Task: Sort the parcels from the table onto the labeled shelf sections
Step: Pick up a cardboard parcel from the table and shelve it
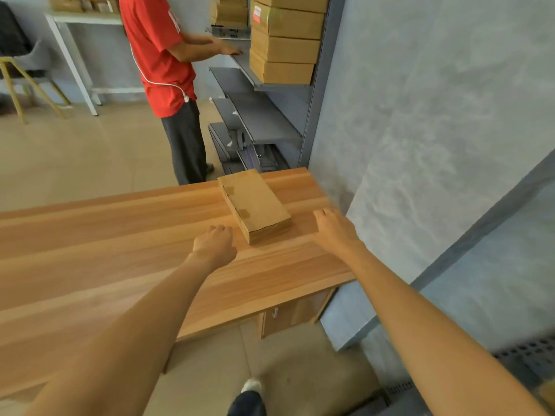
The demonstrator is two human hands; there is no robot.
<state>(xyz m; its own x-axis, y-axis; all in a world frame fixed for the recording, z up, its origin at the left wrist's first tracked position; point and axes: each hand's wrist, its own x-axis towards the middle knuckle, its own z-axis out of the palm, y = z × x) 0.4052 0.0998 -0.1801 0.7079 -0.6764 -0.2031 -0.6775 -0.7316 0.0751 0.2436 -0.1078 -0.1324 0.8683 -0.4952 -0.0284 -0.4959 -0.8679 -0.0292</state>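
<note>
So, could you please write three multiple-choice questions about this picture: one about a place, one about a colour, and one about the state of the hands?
1. Where does the cardboard parcel lie?
A. On the wooden table, near its far right end
B. On the floor
C. On the grey chair

2. What colour is the shirt of the other person, who stands at the shelf unit?
A. Blue
B. Red
C. White

3. What are the left hand and the right hand doing?
A. Both lift the parcel
B. The right one holds a pen
C. Neither holds anything; one is on each side of the parcel

Answers:
1 A, the parcel rests flat on the tabletop.
2 B, the shirt is plainly red.
3 C, a gap shows between each hand and the parcel.
</note>
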